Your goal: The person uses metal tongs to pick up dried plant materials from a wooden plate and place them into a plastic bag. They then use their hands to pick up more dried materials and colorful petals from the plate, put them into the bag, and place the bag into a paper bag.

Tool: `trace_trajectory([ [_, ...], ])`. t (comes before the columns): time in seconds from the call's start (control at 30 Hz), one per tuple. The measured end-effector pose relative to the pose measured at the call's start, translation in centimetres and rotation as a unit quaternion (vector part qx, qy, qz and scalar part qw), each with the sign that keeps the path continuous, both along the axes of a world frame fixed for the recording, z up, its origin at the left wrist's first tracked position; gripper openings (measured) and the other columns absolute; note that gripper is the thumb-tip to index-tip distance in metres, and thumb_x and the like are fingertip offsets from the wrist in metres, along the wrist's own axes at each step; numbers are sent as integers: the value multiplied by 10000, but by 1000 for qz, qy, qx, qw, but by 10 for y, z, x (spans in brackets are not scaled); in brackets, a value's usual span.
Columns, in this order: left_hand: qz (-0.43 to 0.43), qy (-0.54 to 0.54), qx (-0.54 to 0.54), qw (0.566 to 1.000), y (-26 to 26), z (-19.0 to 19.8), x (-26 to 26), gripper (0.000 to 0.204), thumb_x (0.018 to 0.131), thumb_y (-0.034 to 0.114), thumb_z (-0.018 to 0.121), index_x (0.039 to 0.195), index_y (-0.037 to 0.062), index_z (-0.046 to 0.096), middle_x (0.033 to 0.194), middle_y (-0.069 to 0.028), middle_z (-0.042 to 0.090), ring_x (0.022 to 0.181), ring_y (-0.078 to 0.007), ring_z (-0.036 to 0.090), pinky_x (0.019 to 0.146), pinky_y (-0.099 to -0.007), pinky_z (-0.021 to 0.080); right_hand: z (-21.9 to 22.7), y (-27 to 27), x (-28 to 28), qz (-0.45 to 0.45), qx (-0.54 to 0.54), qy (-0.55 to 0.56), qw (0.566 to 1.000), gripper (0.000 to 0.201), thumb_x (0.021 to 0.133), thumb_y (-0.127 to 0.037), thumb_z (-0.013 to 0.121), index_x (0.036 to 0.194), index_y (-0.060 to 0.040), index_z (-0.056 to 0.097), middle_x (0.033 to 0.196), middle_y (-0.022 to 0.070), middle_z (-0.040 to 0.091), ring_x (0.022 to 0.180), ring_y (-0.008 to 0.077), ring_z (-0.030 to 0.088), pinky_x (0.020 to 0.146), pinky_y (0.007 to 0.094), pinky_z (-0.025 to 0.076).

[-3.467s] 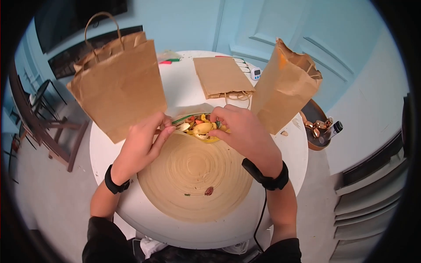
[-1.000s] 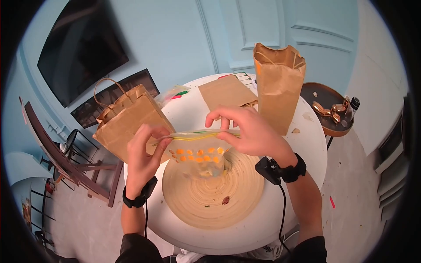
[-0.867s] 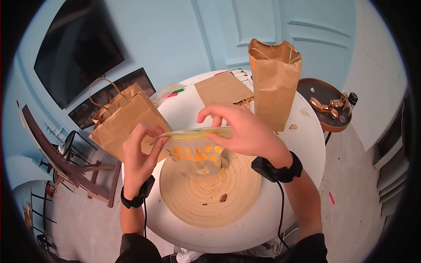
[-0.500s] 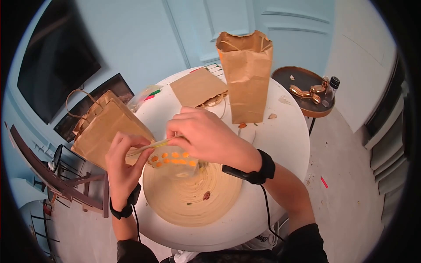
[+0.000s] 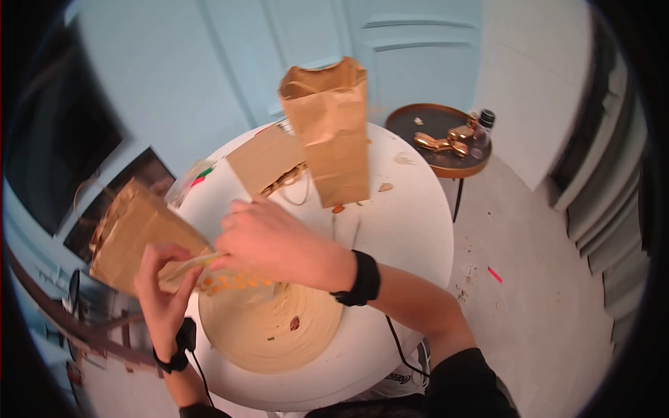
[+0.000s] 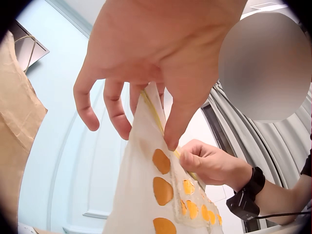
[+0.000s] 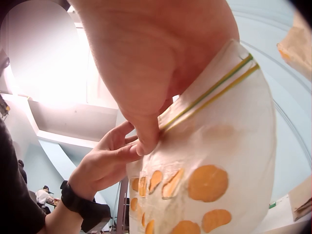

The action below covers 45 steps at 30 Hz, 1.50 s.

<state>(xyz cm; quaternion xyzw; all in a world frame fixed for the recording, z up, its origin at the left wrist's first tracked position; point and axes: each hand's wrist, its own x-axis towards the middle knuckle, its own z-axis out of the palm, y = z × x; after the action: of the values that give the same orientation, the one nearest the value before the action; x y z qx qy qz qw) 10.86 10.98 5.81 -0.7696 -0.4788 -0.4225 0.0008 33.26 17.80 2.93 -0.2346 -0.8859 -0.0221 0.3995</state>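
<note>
A frosted zip bag (image 5: 237, 282) printed with orange dots stands raised over a round ringed tan mat (image 5: 272, 348). My left hand (image 5: 160, 289) pinches its top corner between thumb and fingers. Close beside it, my right hand (image 5: 279, 240) pinches the same top edge; the thumb presses along the seal in the right wrist view. There the zip bag (image 7: 234, 136) shows a green and a yellow zip strip (image 7: 209, 92) near its top. In the left wrist view the zip bag (image 6: 136, 165) hangs down from the fingers. Its contents are hidden.
Brown paper bags stand at the left (image 5: 139, 237) and back (image 5: 331, 139) of the round white table (image 5: 411, 230); a flat paper bag (image 5: 265, 157) lies between them. A small reddish-brown scrap (image 5: 295, 323) lies on the mat. A side table (image 5: 432, 164) holds a shiny copper-coloured figure (image 5: 442, 144).
The bag was open with colourful pieces showing; now its top edges are together and it hangs upright. My right hand has slid left along the top toward my left hand. The view has swung right.
</note>
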Motion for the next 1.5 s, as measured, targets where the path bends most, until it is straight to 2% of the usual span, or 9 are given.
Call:
trace_trajectory([
  [0.07, -2, -28, 5, 1000, 1, -17, -16, 279, 788, -42, 796, 999, 0, 619, 954, -94, 652, 925, -213, 640, 908, -338, 500, -3, -4, 2, -41, 23, -14, 999, 409, 922, -459, 685, 749, -90, 721, 703, 67, 608, 856, 265, 603, 804, 404, 468],
  [0.17, -28, -111, -41, 993, -2, -12, -32, 248, 856, -19, 780, 1034, 6, 609, 1011, -87, 642, 983, -191, 622, 960, -330, 478, 17, -7, 4, -42, -82, -112, 989, 480, 921, -478, 681, 660, -76, 678, 626, 70, 567, 796, 271, 600, 804, 400, 462],
  [0.2, -39, -105, -52, 992, -4, -11, -32, 240, 889, -5, 768, 1059, -5, 598, 1035, -91, 634, 983, -192, 621, 964, -325, 475, 4, -3, 3, -9, -42, -41, 998, 517, 917, -488, 687, 617, -68, 657, 577, 70, 543, 747, 263, 606, 785, 387, 452],
  [0.63, -10, -75, -56, 996, -12, -9, -38, 326, 829, -38, 803, 1072, 12, 591, 1005, -47, 596, 940, -150, 574, 922, -287, 456, 2, -11, 2, 7, -20, -25, 999, 488, 891, -473, 720, 632, -61, 676, 592, 88, 566, 707, 280, 627, 728, 392, 454],
  [1.0, -41, -54, -35, 997, -16, -13, -22, 263, 838, -42, 770, 1043, 0, 610, 955, -92, 648, 931, -208, 608, 889, -332, 483, 10, -15, -2, -8, -51, -108, 993, 495, 919, -444, 701, 601, -68, 649, 582, 75, 521, 691, 259, 589, 728, 372, 450],
  [1.2, -44, -12, -6, 999, -20, -13, -13, 238, 830, -34, 766, 1002, 8, 607, 944, -104, 651, 876, -232, 611, 841, -347, 489, 1, -19, -11, -7, 2, -66, 998, 483, 937, -475, 671, 614, -117, 647, 596, 32, 545, 724, 232, 603, 728, 368, 442],
  [1.3, -50, 3, 6, 999, -23, -12, -9, 248, 822, -33, 770, 1001, 10, 603, 937, -105, 644, 864, -235, 605, 835, -345, 484, -7, -17, -18, 16, 43, -8, 999, 439, 893, -456, 709, 632, -103, 690, 598, 67, 615, 660, 254, 671, 663, 372, 460],
  [1.4, -56, -11, -2, 998, -25, -10, -10, 268, 815, -37, 771, 1012, 11, 596, 931, -108, 639, 866, -232, 599, 845, -337, 474, 3, -22, -15, -3, -16, -105, 994, 459, 951, -465, 659, 628, -140, 661, 609, 19, 567, 749, 222, 617, 726, 372, 436],
  [1.5, -48, -44, -13, 998, -26, -9, -18, 281, 814, -44, 768, 1023, 13, 590, 931, -109, 636, 869, -229, 593, 855, -328, 465, 7, -22, -15, 6, -42, -109, 993, 457, 957, -455, 658, 631, -135, 669, 617, 20, 582, 759, 223, 626, 732, 372, 439],
])
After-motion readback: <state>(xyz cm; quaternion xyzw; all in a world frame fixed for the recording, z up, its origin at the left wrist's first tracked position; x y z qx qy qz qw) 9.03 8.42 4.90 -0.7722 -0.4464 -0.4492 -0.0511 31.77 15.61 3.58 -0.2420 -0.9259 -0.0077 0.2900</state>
